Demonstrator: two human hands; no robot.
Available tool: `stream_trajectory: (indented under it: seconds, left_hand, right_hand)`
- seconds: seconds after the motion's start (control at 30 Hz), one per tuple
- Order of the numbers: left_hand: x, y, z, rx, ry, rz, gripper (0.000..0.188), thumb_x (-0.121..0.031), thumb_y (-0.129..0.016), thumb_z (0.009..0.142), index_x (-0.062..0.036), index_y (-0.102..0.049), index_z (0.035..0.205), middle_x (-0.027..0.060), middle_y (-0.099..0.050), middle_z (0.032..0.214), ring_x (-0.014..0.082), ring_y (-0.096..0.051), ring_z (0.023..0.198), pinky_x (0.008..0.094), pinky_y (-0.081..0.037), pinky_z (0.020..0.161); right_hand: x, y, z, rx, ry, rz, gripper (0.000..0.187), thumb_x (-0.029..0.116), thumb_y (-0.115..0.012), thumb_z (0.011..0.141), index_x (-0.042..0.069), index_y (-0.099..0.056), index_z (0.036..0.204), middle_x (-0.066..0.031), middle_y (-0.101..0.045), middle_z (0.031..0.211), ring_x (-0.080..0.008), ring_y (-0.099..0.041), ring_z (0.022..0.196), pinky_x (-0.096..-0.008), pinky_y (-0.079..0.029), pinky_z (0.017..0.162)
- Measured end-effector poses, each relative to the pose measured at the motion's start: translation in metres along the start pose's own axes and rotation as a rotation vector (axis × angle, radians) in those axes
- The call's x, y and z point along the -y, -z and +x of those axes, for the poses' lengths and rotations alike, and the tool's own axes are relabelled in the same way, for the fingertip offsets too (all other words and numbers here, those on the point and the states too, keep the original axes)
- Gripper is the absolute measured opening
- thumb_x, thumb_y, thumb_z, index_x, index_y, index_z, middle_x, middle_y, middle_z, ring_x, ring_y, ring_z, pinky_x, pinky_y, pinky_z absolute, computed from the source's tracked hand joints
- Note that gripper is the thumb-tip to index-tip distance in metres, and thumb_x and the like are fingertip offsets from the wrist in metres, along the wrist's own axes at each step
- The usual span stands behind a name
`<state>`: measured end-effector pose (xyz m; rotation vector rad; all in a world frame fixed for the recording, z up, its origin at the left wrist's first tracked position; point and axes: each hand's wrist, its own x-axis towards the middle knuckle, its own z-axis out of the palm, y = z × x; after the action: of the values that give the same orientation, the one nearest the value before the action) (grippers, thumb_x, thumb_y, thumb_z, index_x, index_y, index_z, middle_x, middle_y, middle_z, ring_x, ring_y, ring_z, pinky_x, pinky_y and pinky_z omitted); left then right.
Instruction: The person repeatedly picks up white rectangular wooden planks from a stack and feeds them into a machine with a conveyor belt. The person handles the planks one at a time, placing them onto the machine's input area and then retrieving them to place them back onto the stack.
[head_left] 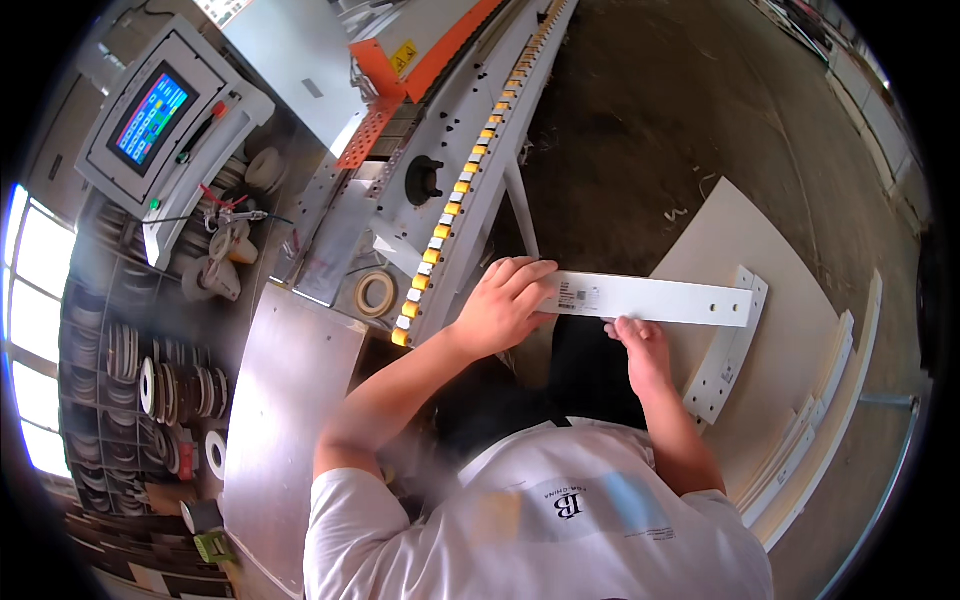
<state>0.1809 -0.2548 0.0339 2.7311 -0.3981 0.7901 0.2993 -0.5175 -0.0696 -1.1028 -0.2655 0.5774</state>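
1. Head view, the hands: I see the left hand [505, 300] curled over the near end of a long white panel strip [655, 299], fingers pressed down across its top face and thumb tucked out of sight beneath, so it is clamped on that end. The right hand [640, 345] sits just under the strip's lower edge, fingers bunched together with the tips touching that edge; whether it truly pinches the strip I cannot tell.

2. Head view, the strip: its long axis runs nearly level across the picture, from the left hand outward to the person's right. The far end, with small drilled holes, hangs free over a stack of pale boards [790, 350] on the floor and crosses a second white strip [728, 355] that lies angled below it.

3. Head view, the key relation: the left hand is at the strip's end nearest the machine — the yellow-and-white roller track [455, 200] lies just to its left, almost in line with it. The right hand is further along, toward the middle.

4. Head view, surroundings: a touchscreen control panel [152, 115] upper left, a tape roll [376, 293] on the metal worktop [285, 400].
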Motion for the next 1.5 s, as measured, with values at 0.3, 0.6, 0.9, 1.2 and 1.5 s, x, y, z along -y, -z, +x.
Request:
stream_trajectory:
  seconds: [0.3,0.6,0.9,1.2,1.5]
  left_hand:
    - [0.079,0.067,-0.084,-0.128,0.420,0.203,0.045,-0.013,-0.090,0.075,-0.0126,-0.070,0.116,0.0095,-0.068,0.132,0.0365,-0.061,0.122,0.0487,-0.049,0.105]
    - [0.178,0.123,-0.200,-0.244,0.908,0.442,0.036,-0.021,-0.084,0.086,-0.0122,-0.074,0.120,0.0100,-0.070,0.133,0.0371,-0.060,0.125,0.0473,-0.047,0.110]
    - [0.209,0.144,-0.214,-0.059,0.887,0.800,0.025,-0.025,-0.066,0.097,-0.0126,-0.075,0.116,0.0053,-0.071,0.125,0.0327,-0.064,0.118,0.0462,-0.051,0.100]
    - [0.218,0.139,-0.192,0.002,0.916,0.929,0.020,-0.030,-0.064,0.097,-0.0140,-0.075,0.100,0.0050,-0.072,0.108,0.0306,-0.069,0.103,0.0439,-0.058,0.085]
    - [0.251,0.120,-0.147,-0.064,0.874,0.925,0.020,-0.030,-0.068,0.092,-0.0125,-0.077,0.095,0.0072,-0.071,0.104,0.0314,-0.069,0.102,0.0442,-0.059,0.085]
  right_hand:
    - [-0.025,0.000,0.006,0.162,0.036,-0.581,0.035,0.021,-0.086,0.095,-0.001,-0.075,0.119,-0.0088,-0.082,0.106,-0.0127,-0.077,0.097,-0.0301,-0.059,0.090]
    - [-0.052,-0.002,0.019,0.213,0.156,-0.740,0.032,0.022,-0.090,0.088,0.001,-0.078,0.110,-0.0102,-0.082,0.097,-0.0164,-0.078,0.089,-0.0314,-0.061,0.086]
    - [-0.059,-0.006,0.027,0.266,0.336,-0.957,0.028,0.022,-0.092,0.083,0.007,-0.080,0.103,-0.0058,-0.080,0.089,-0.0189,-0.077,0.081,-0.0322,-0.061,0.078]
    - [-0.060,-0.004,0.030,0.270,0.358,-0.970,0.023,0.019,-0.090,0.084,0.005,-0.078,0.099,-0.0049,-0.080,0.084,-0.0198,-0.075,0.078,-0.0328,-0.059,0.075]
    - [-0.060,-0.005,0.034,0.305,0.311,-0.990,0.021,0.010,-0.087,0.086,0.002,-0.077,0.102,-0.0060,-0.079,0.085,-0.0173,-0.075,0.080,-0.0305,-0.059,0.078]
